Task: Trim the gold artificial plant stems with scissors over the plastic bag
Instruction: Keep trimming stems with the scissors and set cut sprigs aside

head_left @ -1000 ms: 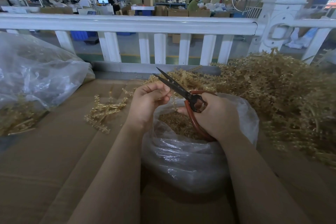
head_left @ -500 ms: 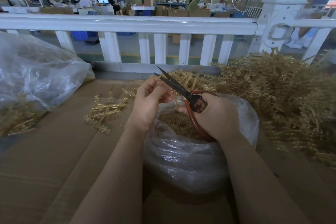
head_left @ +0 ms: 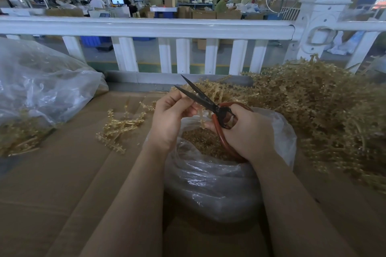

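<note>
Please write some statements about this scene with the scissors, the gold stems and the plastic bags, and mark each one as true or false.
1. The right hand grips the scissors by red handles. True.
2. The scissors' blades are closed. False: they stand apart.
3. The left hand pinches a gold stem above the open plastic bag. True.
4. The large pile of gold stems lies at the person's left. False: it lies at the right.
5. A second plastic bag lies at the left. True.
</note>
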A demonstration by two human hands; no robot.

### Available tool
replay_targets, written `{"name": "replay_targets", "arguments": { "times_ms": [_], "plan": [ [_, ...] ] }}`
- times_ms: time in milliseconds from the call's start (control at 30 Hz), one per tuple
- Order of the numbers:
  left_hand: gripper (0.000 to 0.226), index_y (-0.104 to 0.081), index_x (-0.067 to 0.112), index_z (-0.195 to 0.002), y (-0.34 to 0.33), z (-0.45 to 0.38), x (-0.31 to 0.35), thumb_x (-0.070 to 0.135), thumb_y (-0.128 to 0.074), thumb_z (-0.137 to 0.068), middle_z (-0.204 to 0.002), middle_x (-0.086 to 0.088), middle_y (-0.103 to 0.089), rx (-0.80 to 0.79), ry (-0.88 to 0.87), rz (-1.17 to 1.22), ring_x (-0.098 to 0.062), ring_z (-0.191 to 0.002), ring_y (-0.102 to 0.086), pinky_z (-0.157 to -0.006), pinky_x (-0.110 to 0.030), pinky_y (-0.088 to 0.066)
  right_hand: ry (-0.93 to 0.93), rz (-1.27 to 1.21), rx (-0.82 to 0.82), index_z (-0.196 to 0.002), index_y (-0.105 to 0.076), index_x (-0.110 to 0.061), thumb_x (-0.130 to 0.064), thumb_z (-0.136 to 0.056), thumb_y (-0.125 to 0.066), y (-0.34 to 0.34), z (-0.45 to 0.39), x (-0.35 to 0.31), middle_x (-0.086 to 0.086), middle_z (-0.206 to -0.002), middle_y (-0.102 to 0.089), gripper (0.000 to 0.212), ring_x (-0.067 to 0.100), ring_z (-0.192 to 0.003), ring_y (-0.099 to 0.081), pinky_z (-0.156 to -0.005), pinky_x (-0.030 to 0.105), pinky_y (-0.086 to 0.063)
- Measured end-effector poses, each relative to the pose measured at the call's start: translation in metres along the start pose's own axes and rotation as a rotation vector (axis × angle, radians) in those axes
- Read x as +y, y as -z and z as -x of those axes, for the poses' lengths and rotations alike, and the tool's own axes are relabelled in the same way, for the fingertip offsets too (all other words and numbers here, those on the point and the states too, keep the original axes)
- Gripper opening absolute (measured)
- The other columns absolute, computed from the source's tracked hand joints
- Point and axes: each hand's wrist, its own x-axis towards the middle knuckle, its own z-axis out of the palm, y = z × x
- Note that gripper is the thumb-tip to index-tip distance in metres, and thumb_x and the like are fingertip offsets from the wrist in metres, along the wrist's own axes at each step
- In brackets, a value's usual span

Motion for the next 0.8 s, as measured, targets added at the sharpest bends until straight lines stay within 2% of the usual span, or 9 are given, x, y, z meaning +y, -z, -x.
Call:
{"name": "replay_targets", "arguments": {
  "times_ms": [167,300,467,600,667,733,800],
  "plan": [
    [0.017,-0.070,0.008,-0.078,0.0029,0.0003,-0.0008,0.008,-0.056,-0.088,-0.066,-0.007,-0.062,-0.018,-0.016,-0.007,-0.018,-0.063,-0.053,-0.069,-0.032,-0.045,0.009,-0.015,0.022,-0.089,-0.069,-0.034,-0.086,-0.075,-0.048,-0.0003,0.0009,-0.0013,-0.017,-0.068,-0.062,0.058,0.001,-0.064,-0.051,-0.054,0.011,-0.037],
    [0.015,-0.069,0.008,-0.076,0.0017,0.0003,0.0006,0.012,-0.058,-0.084,-0.066,-0.006,-0.061,-0.024,-0.001,0.014,-0.018,-0.062,-0.053,-0.067,-0.030,-0.046,0.007,-0.046,0.018,-0.091,-0.070,-0.034,-0.087,-0.075,-0.049,-0.0010,0.0013,-0.0018,-0.021,-0.067,-0.056,0.058,-0.002,-0.063,-0.049,-0.058,0.003,-0.032],
    [0.017,-0.070,0.010,-0.076,0.0020,0.0003,0.0014,0.009,-0.056,-0.087,-0.064,-0.004,-0.062,-0.024,-0.014,-0.003,-0.017,-0.061,-0.053,-0.067,-0.030,-0.046,0.009,-0.073,0.000,-0.092,-0.071,-0.034,-0.087,-0.074,-0.049,-0.0019,0.0004,-0.0008,-0.027,-0.063,-0.048,0.060,-0.004,-0.062,-0.048,-0.057,0.003,-0.030],
    [0.016,-0.066,0.003,-0.082,0.0003,0.0007,0.0006,0.010,-0.055,-0.091,-0.064,-0.002,-0.062,-0.013,-0.037,-0.035,-0.015,-0.060,-0.054,-0.065,-0.027,-0.047,-0.012,-0.086,-0.031,-0.090,-0.071,-0.036,-0.089,-0.072,-0.049,-0.0024,-0.0012,-0.0002,-0.031,-0.059,-0.043,0.059,-0.005,-0.058,-0.046,-0.055,0.005,-0.031],
    [0.020,-0.065,0.004,-0.083,-0.0007,0.0011,-0.0002,0.008,-0.051,-0.096,-0.064,0.000,-0.063,0.001,-0.043,-0.038,-0.015,-0.060,-0.056,-0.063,-0.027,-0.047,-0.026,-0.084,-0.052,-0.088,-0.066,-0.044,-0.088,-0.071,-0.051,-0.0020,-0.0015,0.0003,-0.031,-0.059,-0.044,0.049,-0.009,-0.057,-0.046,-0.050,0.005,-0.034],
    [0.022,-0.064,0.004,-0.087,-0.0008,0.0012,-0.0005,0.003,-0.047,-0.100,-0.064,0.001,-0.065,0.011,-0.048,-0.041,-0.016,-0.061,-0.058,-0.060,-0.025,-0.047,-0.036,-0.071,-0.081,-0.081,-0.053,-0.052,-0.088,-0.070,-0.053,-0.0016,-0.0016,0.0010,-0.030,-0.056,-0.045,0.038,-0.014,-0.055,-0.046,-0.054,0.004,-0.039],
    [0.019,-0.064,0.000,-0.094,-0.0003,0.0010,-0.0001,0.003,-0.047,-0.101,-0.066,-0.001,-0.067,0.013,-0.057,-0.053,-0.016,-0.061,-0.060,-0.059,-0.023,-0.048,-0.022,-0.038,-0.091,-0.077,-0.048,-0.051,-0.086,-0.072,-0.057,-0.0024,-0.0013,0.0021,-0.027,-0.055,-0.046,0.036,-0.014,-0.054,-0.044,-0.056,0.003,-0.039]
  ]
}}
